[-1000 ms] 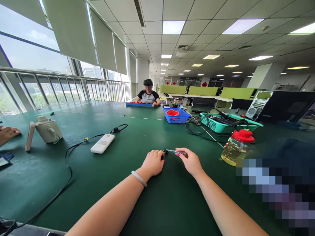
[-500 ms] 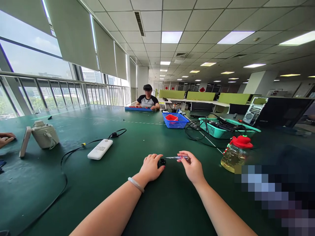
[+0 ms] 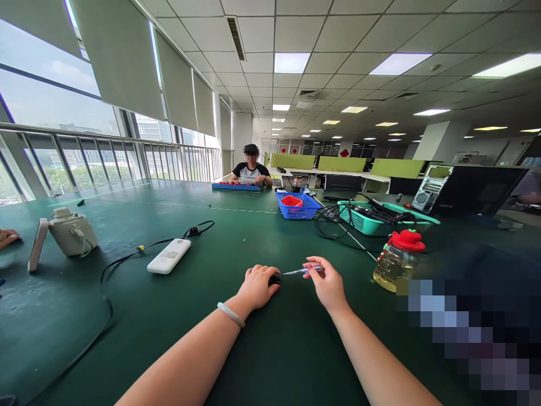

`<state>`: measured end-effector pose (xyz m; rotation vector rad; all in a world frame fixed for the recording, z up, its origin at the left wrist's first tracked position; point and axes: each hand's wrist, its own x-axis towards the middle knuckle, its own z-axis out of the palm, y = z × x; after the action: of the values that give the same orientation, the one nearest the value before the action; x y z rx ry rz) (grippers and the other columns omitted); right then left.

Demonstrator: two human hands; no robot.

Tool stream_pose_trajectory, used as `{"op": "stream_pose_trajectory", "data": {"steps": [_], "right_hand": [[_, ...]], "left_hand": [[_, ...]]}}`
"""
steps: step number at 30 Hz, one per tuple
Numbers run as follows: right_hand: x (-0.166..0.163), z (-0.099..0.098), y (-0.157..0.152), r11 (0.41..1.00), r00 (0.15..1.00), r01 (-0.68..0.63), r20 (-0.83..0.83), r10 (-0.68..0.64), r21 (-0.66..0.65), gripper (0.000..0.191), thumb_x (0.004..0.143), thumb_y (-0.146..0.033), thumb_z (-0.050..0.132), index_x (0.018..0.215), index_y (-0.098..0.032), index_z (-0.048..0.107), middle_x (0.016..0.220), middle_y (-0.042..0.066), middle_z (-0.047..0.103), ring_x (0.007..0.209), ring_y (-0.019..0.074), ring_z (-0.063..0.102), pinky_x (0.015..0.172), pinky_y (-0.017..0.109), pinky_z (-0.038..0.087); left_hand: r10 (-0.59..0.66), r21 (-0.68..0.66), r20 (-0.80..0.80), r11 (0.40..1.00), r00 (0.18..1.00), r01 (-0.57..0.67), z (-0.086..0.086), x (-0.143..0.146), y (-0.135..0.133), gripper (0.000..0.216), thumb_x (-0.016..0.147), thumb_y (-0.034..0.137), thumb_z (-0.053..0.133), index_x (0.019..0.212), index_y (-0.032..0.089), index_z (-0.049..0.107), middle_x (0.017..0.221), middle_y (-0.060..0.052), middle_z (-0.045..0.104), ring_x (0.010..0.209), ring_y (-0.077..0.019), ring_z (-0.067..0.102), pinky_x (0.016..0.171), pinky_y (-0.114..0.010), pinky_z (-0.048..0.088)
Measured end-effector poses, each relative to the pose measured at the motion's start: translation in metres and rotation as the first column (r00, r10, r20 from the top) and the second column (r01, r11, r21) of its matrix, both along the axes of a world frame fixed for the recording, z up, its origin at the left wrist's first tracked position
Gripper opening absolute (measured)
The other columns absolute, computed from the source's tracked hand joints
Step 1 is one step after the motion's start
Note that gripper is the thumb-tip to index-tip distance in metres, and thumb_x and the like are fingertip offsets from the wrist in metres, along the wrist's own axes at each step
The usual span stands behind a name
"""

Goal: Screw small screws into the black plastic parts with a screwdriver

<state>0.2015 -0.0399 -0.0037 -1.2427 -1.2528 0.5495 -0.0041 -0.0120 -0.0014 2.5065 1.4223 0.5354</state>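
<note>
My left hand [image 3: 256, 287] is closed around a small black object [image 3: 274, 279], pinning it low over the green tabletop [image 3: 270, 349]. The fingers cover most of that object, so its kind cannot be made out. In my right hand [image 3: 330, 286] is a slim screwdriver [image 3: 301, 271] with a clear handle, pinched between thumb and fingers. Its metal shaft points left, with the tip at or very near the black object's right side; whether they touch is too small to tell.
A white power bank [image 3: 169, 256] and black cable [image 3: 110, 276] lie left. A beige bottle [image 3: 72, 232] stands farther left. Beyond are a blue basket [image 3: 297, 211] and a teal basket [image 3: 367, 223] of cables. A red-lidded jar [image 3: 395, 268] is right. Another person [image 3: 251, 168] sits opposite.
The screwdriver has tilted slightly, its tip now lower and closer to the black object. The black object appears turned a little in my left hand. The whole view has shifted slightly.
</note>
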Motion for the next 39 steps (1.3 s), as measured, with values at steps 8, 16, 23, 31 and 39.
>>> {"op": "stream_pose_trajectory", "data": {"steps": [8, 16, 23, 31, 39], "right_hand": [[0.005, -0.006, 0.006, 1.0, 1.0, 0.009, 0.009, -0.009, 0.025, 0.027, 0.078, -0.035, 0.057, 0.099, -0.02, 0.065, 0.092, 0.007, 0.073, 0.066, 0.0195, 0.07, 0.072, 0.036, 0.056], [0.009, -0.008, 0.008, 0.999, 1.0, 0.014, -0.019, -0.013, 0.036, 0.028, 0.078, -0.036, 0.058, 0.099, -0.019, 0.065, 0.09, 0.007, 0.073, 0.065, 0.0187, 0.069, 0.071, 0.036, 0.056], [0.004, -0.003, 0.005, 0.999, 0.999, -0.007, -0.045, 0.008, 0.034, 0.028, 0.077, -0.038, 0.059, 0.097, -0.019, 0.065, 0.087, 0.007, 0.073, 0.062, 0.0181, 0.069, 0.069, 0.035, 0.057], [0.002, -0.002, 0.004, 1.0, 0.999, -0.016, -0.042, 0.017, 0.027, 0.028, 0.076, -0.037, 0.059, 0.098, -0.02, 0.065, 0.088, 0.006, 0.073, 0.061, 0.0173, 0.069, 0.068, 0.035, 0.057], [0.003, -0.002, 0.005, 1.0, 0.999, 0.001, -0.042, 0.0, 0.017, 0.029, 0.075, -0.038, 0.059, 0.097, -0.02, 0.065, 0.087, 0.006, 0.074, 0.061, 0.0172, 0.068, 0.067, 0.034, 0.057]], "left_hand": [[0.01, 0.008, -0.032, 1.0, 0.999, -0.01, -0.003, 0.004, 0.001, 0.021, 0.091, 0.032, 0.056, 0.109, 0.032, 0.067, 0.114, -0.003, 0.065, 0.113, -0.0251, 0.052, 0.103, -0.046, 0.036], [0.017, -0.029, -0.04, 0.999, 0.999, -0.018, 0.004, -0.004, -0.012, 0.023, 0.091, 0.031, 0.053, 0.11, 0.031, 0.066, 0.114, -0.003, 0.065, 0.112, -0.0245, 0.052, 0.102, -0.046, 0.037], [-0.096, -0.089, -0.052, 0.992, 0.994, 0.091, 0.01, -0.084, -0.043, 0.022, 0.092, 0.034, 0.049, 0.108, 0.03, 0.064, 0.116, -0.002, 0.065, 0.109, -0.0218, 0.055, 0.106, -0.041, 0.037], [0.288, -0.013, -0.043, 0.957, 0.957, -0.289, 0.017, -0.244, -0.009, 0.042, 0.084, 0.051, 0.048, 0.109, 0.024, 0.068, 0.116, -0.006, 0.069, 0.112, -0.027, 0.059, 0.101, -0.035, 0.043], [0.716, 0.023, 0.112, 0.692, 0.689, -0.722, 0.036, -0.286, -0.02, 0.046, 0.093, 0.046, 0.034, 0.128, 0.024, 0.055, 0.104, -0.001, 0.071, 0.089, -0.0209, 0.063, 0.072, -0.025, 0.046]]}}
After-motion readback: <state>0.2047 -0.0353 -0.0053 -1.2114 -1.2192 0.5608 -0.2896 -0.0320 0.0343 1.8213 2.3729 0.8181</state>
